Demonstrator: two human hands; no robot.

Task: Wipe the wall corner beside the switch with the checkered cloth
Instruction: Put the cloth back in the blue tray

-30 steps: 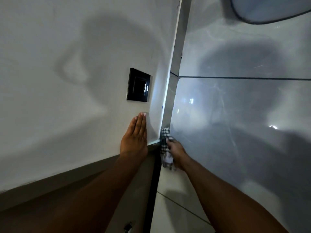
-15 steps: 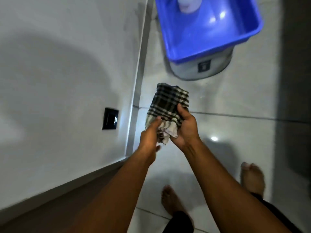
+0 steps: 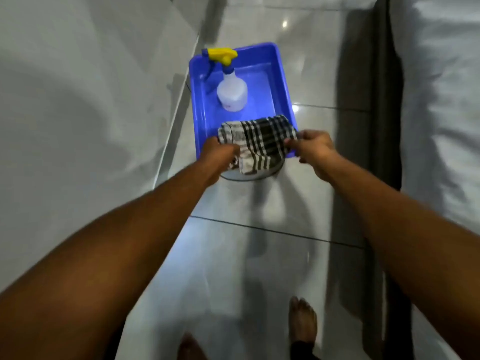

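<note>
The checkered cloth [image 3: 259, 144] is held stretched between both hands, over the near rim of a blue tub [image 3: 281, 81] that stands on the tiled floor [image 3: 233, 255]. The left hand [image 3: 220, 154] has its grip pinched on the cloth's left, paler end; the right hand [image 3: 313, 148] has its grip pinched on the right, darker end. The cloth's long axis runs left to right between the two grips, and its lower edge hangs past the tub's rim.

A spray bottle [image 3: 232, 93] with a yellow trigger stands upright inside the tub, beyond the cloth and apart from it.

The wall [image 3: 91, 100] rises on the left side. The switch and the corner to be wiped are not in view here. Judgement: the cloth lies well away from its work surface, and the left hand is the one nearer the wall. The coming move turns on swinging the cloth leftward, toward that wall; either grip could carry it, but one end must be released first. A bed edge [image 3: 441, 100] lies to the right, clear of the hands.
</note>
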